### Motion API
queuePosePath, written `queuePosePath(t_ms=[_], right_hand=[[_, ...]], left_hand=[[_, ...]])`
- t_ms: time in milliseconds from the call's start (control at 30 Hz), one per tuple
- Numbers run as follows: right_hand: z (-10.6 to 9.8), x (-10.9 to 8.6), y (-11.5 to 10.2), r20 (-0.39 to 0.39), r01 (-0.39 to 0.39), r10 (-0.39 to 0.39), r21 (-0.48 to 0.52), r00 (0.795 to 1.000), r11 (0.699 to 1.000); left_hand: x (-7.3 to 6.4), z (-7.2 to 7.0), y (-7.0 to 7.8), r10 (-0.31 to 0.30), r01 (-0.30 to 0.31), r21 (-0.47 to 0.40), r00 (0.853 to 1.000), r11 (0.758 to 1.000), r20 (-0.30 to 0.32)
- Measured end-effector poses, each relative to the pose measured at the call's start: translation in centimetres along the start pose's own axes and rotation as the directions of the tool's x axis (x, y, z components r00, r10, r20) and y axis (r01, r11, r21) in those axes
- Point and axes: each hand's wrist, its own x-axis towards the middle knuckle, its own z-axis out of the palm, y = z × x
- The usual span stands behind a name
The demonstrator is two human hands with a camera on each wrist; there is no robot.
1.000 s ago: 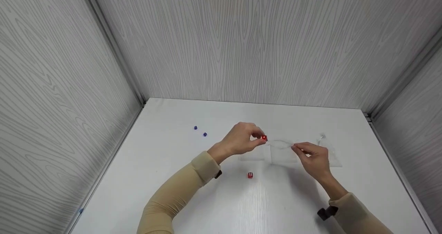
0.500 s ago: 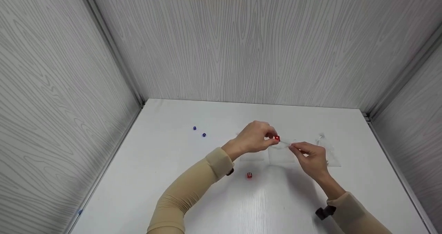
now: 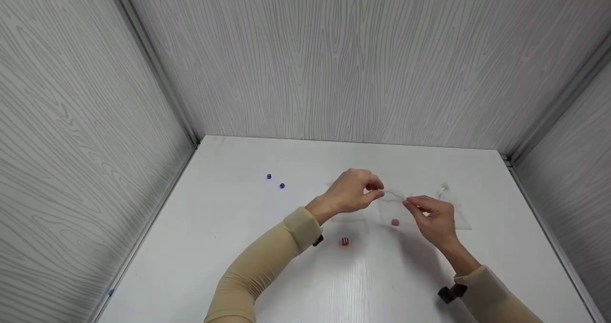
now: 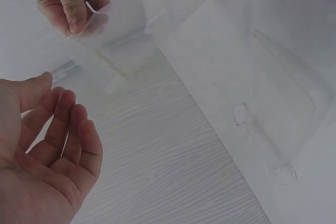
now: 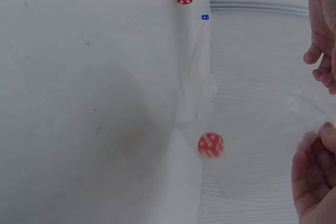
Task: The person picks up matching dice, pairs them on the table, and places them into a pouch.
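Right hand (image 3: 435,217) pinches the bag (image 3: 387,209) by its rim; left hand (image 3: 352,192) is at the mouth, thumb and fingertips apart, rim contact unclear. One red die (image 3: 395,222) sits low in the bag. Judgement: pinch firmly, mouth uppermost, since thin plastic probably folds easily.

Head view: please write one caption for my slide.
Right hand pinches a clear bag with a red die inside, left hand close to it.

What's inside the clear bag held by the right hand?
One red die shows through the clear bag; the edge pinched by the right hand is covered by fingers.
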Motion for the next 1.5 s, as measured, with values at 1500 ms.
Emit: queuePosePath(t_ms=[1500], right_hand=[[-0.8,-0.5,0.5,-0.010,0.019,-0.019,0.016,1.000,1.000]], left_hand=[[-10.2,6.5,-6.0,-0.333,0.359,-0.042,0.900,0.933,0.283]])
